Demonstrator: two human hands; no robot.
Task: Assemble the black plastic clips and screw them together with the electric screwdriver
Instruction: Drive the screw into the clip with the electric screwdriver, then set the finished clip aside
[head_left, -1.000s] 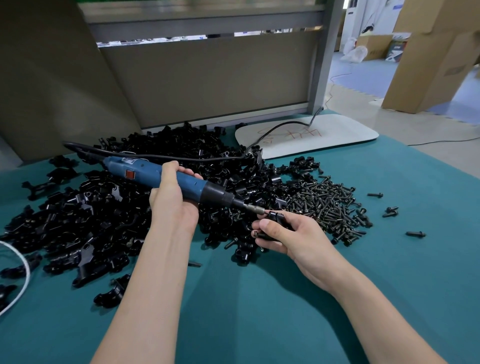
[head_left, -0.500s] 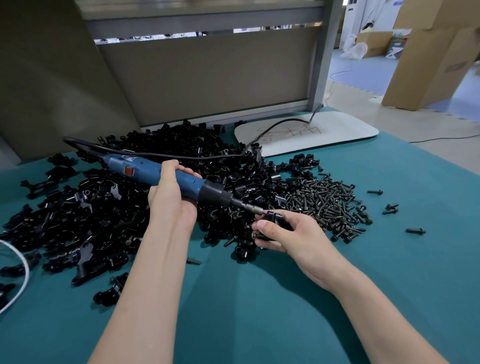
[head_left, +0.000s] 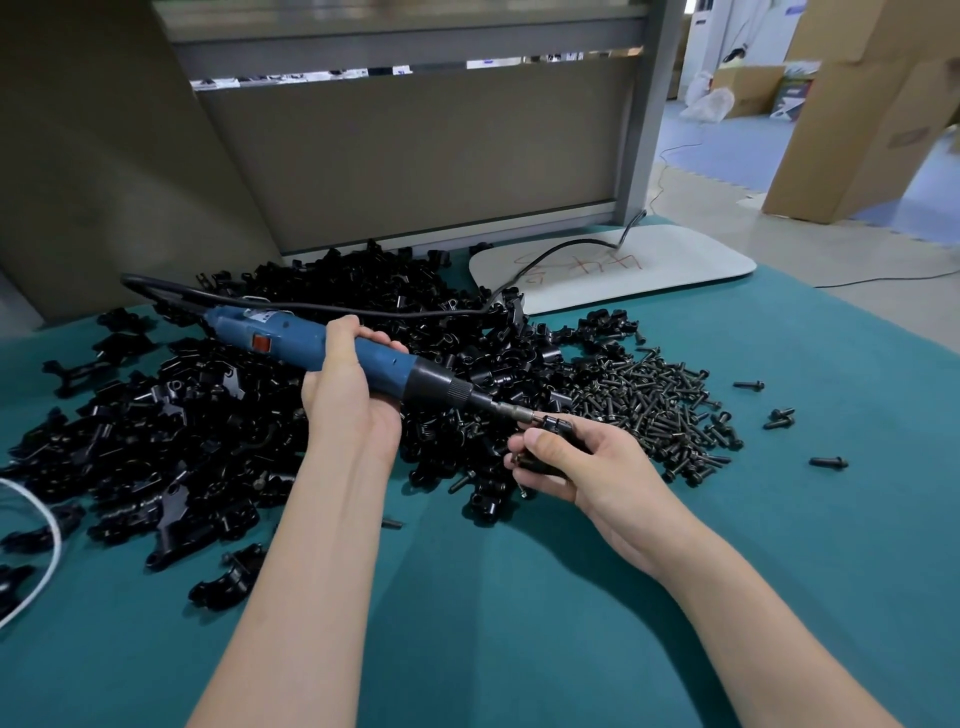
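Note:
My left hand (head_left: 349, 396) grips the blue electric screwdriver (head_left: 332, 347) around its middle, with the tool lying almost level and pointing right. Its metal bit (head_left: 511, 413) meets a black plastic clip (head_left: 556, 434) that my right hand (head_left: 587, 465) holds between thumb and fingers just above the table. Most of the clip is hidden by my fingers. A big heap of black clips (head_left: 218, 415) covers the left and middle of the green table (head_left: 519, 623). A pile of dark screws (head_left: 660, 405) lies right of my right hand.
The screwdriver's black cord (head_left: 545, 257) runs back over a white board (head_left: 649, 265) with red writing. A few stray screws (head_left: 828, 461) lie to the right. A white cable (head_left: 49, 525) curves at the left edge. A grey partition (head_left: 415, 156) stands behind; cardboard boxes (head_left: 857, 130) at the far right.
Both hands hold the same grip. The bit stays against the clip; hands and tool have barely shifted.

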